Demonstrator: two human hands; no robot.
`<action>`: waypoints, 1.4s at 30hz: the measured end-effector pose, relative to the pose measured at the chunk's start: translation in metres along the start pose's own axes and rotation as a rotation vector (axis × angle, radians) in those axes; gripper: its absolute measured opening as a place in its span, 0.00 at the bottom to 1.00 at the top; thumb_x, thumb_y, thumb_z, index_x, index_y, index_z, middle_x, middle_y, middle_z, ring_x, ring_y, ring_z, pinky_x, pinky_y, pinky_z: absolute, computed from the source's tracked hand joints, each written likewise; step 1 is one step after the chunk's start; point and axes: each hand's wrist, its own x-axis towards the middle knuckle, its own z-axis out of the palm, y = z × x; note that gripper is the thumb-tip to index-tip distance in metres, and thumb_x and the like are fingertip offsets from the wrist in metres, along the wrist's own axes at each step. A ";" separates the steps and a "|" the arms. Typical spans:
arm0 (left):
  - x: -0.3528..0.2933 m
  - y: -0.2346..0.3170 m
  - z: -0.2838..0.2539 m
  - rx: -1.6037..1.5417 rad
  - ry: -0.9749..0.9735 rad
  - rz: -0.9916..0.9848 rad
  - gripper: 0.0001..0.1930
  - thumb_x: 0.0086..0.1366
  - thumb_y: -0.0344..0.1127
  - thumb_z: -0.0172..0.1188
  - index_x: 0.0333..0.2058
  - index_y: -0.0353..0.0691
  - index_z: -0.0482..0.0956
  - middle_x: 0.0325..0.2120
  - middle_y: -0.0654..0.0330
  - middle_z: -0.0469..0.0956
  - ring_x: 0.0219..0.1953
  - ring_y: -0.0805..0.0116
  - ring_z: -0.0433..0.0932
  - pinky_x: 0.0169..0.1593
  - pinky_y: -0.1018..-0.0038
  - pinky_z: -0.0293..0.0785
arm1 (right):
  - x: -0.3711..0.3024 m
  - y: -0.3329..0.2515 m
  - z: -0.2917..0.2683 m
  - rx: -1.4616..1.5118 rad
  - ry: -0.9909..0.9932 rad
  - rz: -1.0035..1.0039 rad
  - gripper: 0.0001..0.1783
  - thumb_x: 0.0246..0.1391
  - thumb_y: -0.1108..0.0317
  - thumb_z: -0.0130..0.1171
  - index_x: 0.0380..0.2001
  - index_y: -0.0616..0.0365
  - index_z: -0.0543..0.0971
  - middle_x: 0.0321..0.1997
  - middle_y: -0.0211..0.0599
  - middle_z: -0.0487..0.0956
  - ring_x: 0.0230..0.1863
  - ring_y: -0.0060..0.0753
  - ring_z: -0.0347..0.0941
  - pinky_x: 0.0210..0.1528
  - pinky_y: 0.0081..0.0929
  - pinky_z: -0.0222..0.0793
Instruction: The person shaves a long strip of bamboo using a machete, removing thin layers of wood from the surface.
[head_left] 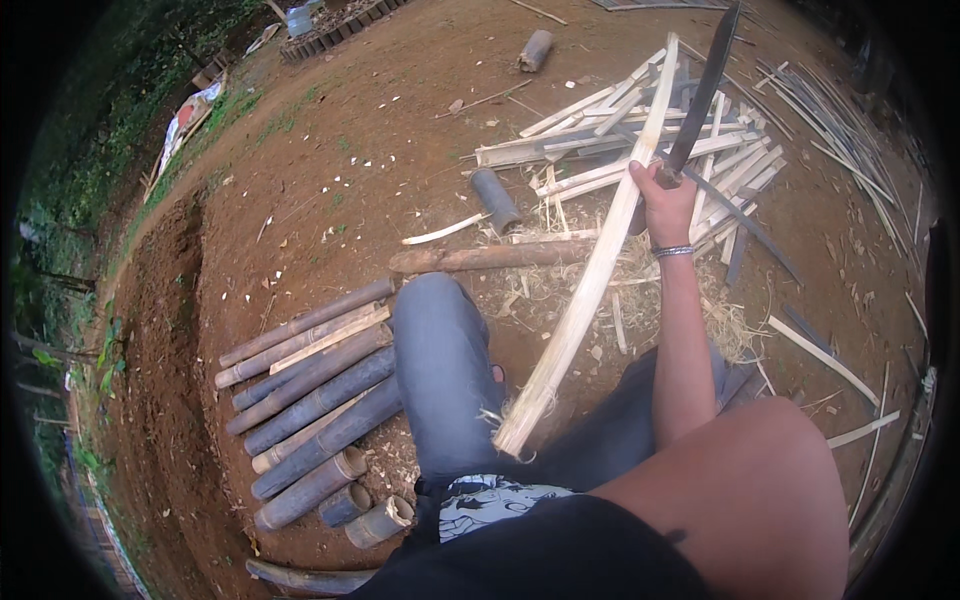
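Gripping a long knife by its handle, our right hand also holds a pale split bamboo strip beneath its thumb. The strip slants across the view, its near end beside our left thigh; our left hand is hidden, its fingers unreadable. We judge this as handling during splitting or trimming; the next move calls for steadying the strip, blade clear. Outdoors, brown earth bears shavings, bamboo tubes and a strip pile; greenery borders the left.

Right of split-bamboo strip: machete handle, mostly hidden by right hand. Left of strip: foot, mostly behind trouser leg.
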 end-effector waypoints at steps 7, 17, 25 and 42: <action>-0.014 0.028 -0.006 -0.042 -0.039 -0.028 0.18 0.56 0.46 0.59 0.36 0.36 0.76 0.36 0.53 0.72 0.39 0.60 0.72 0.40 0.67 0.69 | 0.007 -0.005 -0.029 0.119 0.071 0.079 0.13 0.45 0.67 0.69 0.17 0.60 0.75 0.16 0.25 0.75 0.17 0.15 0.66 0.21 0.18 0.61; -0.131 0.060 -0.015 -0.222 -0.180 -0.388 0.17 0.54 0.45 0.61 0.34 0.36 0.74 0.32 0.55 0.70 0.38 0.60 0.72 0.38 0.67 0.70 | -0.001 -0.025 -0.019 0.104 0.117 0.002 0.15 0.46 0.66 0.68 0.16 0.57 0.72 0.16 0.23 0.72 0.18 0.13 0.63 0.23 0.17 0.59; -0.321 0.139 0.082 -0.986 -0.194 -1.363 0.45 0.59 0.58 0.58 0.63 0.31 0.51 0.52 0.47 0.67 0.52 0.58 0.72 0.50 0.61 0.73 | -0.012 -0.018 0.008 0.138 0.240 0.009 0.15 0.47 0.66 0.68 0.18 0.55 0.70 0.18 0.20 0.70 0.21 0.13 0.63 0.26 0.18 0.60; -0.369 -0.009 0.117 -0.824 2.405 -0.723 0.30 0.71 0.56 0.39 0.11 0.47 0.54 0.08 0.67 0.52 0.17 0.73 0.56 0.32 0.73 0.62 | -0.109 -0.032 0.054 0.311 -0.010 0.241 0.16 0.54 0.65 0.63 0.18 0.57 0.70 0.15 0.27 0.72 0.15 0.17 0.69 0.18 0.19 0.65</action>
